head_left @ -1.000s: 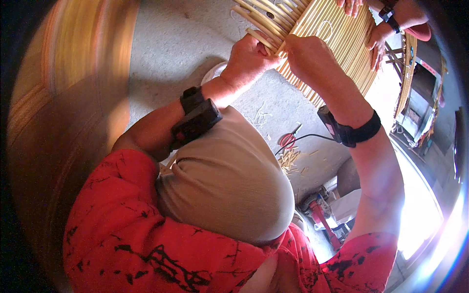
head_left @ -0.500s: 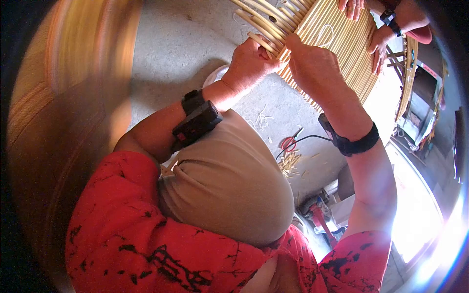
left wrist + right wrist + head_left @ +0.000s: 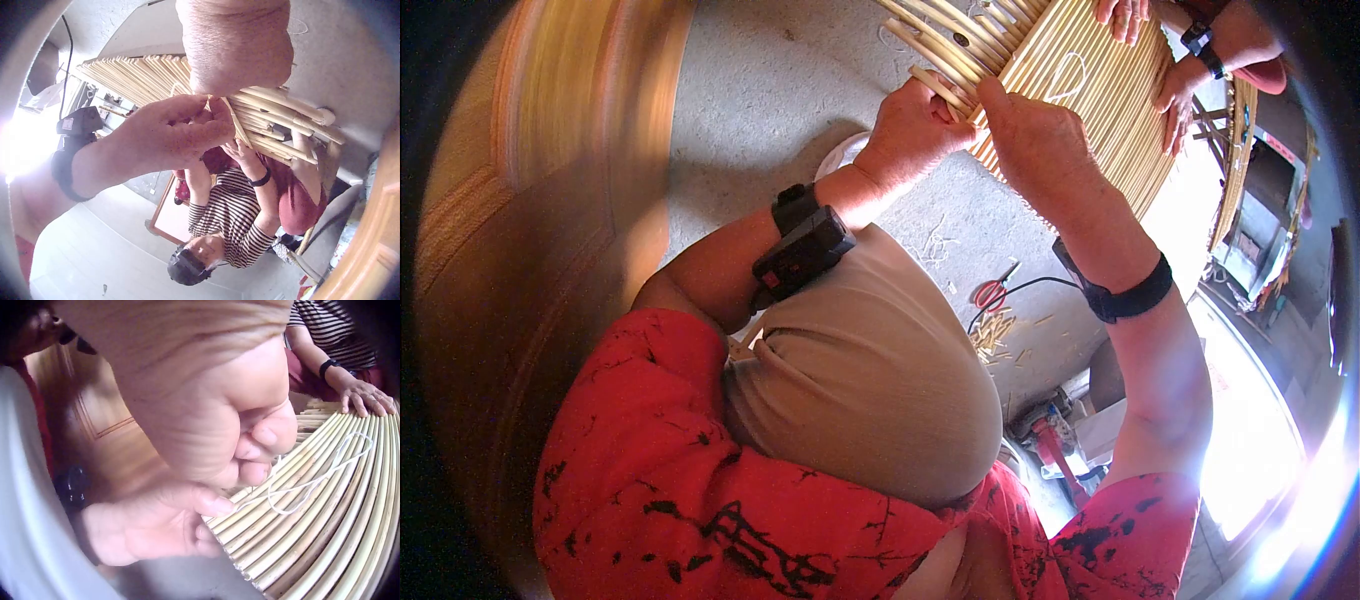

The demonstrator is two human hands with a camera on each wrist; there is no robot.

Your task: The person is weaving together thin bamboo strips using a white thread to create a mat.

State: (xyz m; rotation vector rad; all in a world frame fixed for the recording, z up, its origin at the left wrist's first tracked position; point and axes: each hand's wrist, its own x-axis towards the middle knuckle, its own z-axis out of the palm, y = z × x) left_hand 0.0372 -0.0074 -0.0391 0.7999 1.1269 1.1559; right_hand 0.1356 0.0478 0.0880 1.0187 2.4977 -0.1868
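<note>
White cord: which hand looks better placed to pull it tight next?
Probably the right hand: its curled fingers are at the white cord, while the left hand grips the edge of the slats.

A craft workshop is suggested, though whether it is housed in a home cannot be told. Bare grey concrete floor (image 3: 750, 120) is seen, strewn with short cut pieces (image 3: 992, 340) of pale rod beside red-handled scissors (image 3: 990, 294). A red and dark tool (image 3: 1055, 445), its kind unclear, is set down nearby. A large panel of slender rods (image 3: 1090, 110) is being worked on by hand, with a loop of white cord (image 3: 1068, 75) laid across it. Panelled wood (image 3: 570, 150) is seen to one side, and pale walls (image 3: 94, 250) are shown by the left wrist view.
</note>
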